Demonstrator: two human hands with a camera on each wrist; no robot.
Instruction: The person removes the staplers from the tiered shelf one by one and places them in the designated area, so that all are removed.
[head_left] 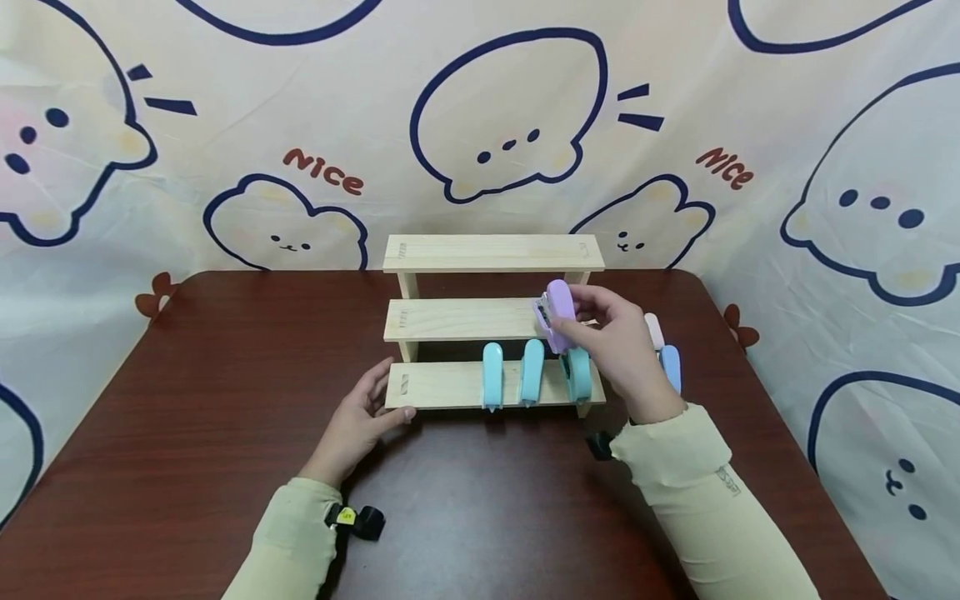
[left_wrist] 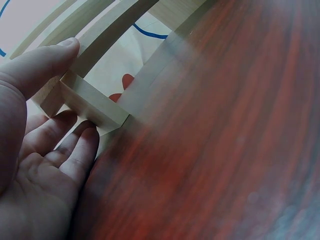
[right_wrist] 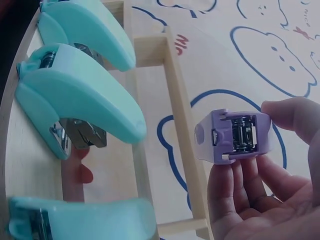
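Observation:
A three-tier wooden stand stands on the table. My left hand holds the left end of its bottom step; in the left wrist view the thumb lies over the wood with the fingers beneath. My right hand pinches a purple stapler between thumb and fingers, at the right part of the middle step. The right wrist view shows its hinge end. Three turquoise staplers sit side by side on the bottom step, toward its right end, the rightmost just below the purple one.
Beyond my right hand, partly hidden by it, lie a blue stapler and a pale pink object at the stand's right. The dark brown table is bordered by a printed cloth at the back and sides.

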